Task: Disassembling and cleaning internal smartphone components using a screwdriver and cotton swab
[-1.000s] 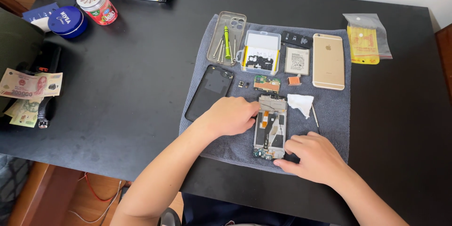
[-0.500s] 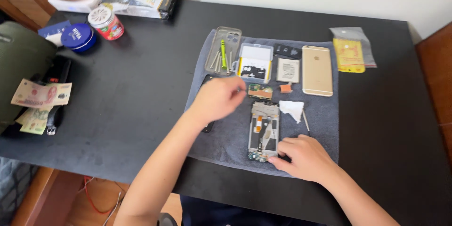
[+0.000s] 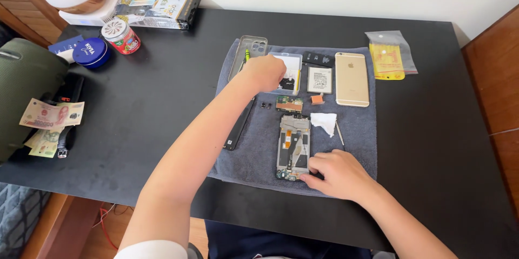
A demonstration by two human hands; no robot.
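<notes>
Head camera view, looking down at a black table (image 3: 162, 108) with a grey towel (image 3: 357, 140) spread across its middle; every place below is given relative to that towel. Your right hand (image 3: 338, 173) rests on the towel's near edge, fingers loosely curled and spread flat, fingertips touching the lower right corner of an opened phone frame (image 3: 293, 146) that lies lengthwise near the towel's middle with its inner parts exposed; the hand grips nothing. Your left hand (image 3: 266, 71) reaches to the towel's far side, fingers curled down over a small clear parts tray (image 3: 289, 70); you cannot tell from here whether the fingertips pinch anything. Just left of that tray, on the far left corner, lies a clear phone case (image 3: 250, 48) with a yellow-green tool (image 3: 247, 55) in it. A black phone screen (image 3: 239, 125) lies along the towel's left edge. Between tray and frame sits a small circuit board (image 3: 289, 104). Towards the far right lie a flat battery (image 3: 319, 79) and a gold phone (image 3: 352, 78), back side up. A white wipe (image 3: 324, 123) sits right of the frame. Beyond the towel's far right corner is a clear bag with a yellow insert (image 3: 390, 56). Well to the left of the towel, at the table's edge, lie banknotes (image 3: 51, 114).
</notes>
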